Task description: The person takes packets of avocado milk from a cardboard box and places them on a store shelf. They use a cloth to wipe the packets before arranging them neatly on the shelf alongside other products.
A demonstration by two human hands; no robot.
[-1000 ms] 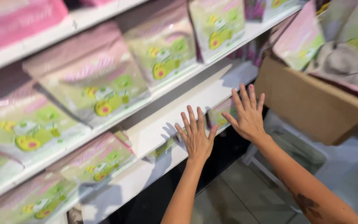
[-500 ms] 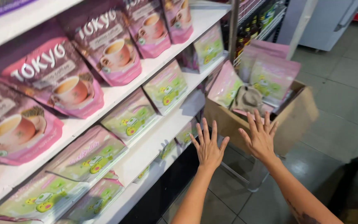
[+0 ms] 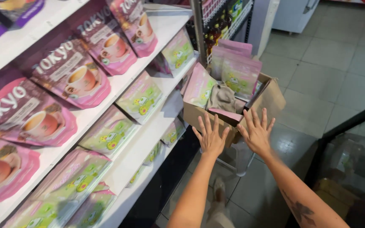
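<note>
At centre right of the frame a plain brown cardboard box (image 3: 271, 101) is showing pale pink pouches (image 3: 239, 74) with green and yellow flower-like motifs, and a beige crumpled cloth (image 3: 222, 98) is lying among them. Along the white shelves (image 3: 165, 25) in the upper left, magenta pouches (image 3: 70, 74) are displaying white lettering and pictures of cream cups holding a tan drink. Lower left, pastel pink and green pouches (image 3: 108, 133) are carrying yellow-centred green blossoms. A purple packet (image 3: 15, 8) is peeking in at the top left corner. The floor (image 3: 330, 59) at upper right is showing grey tiles with darker grout lines. A dark tattoo (image 3: 300, 210) is marking the forearm at lower right.
</note>
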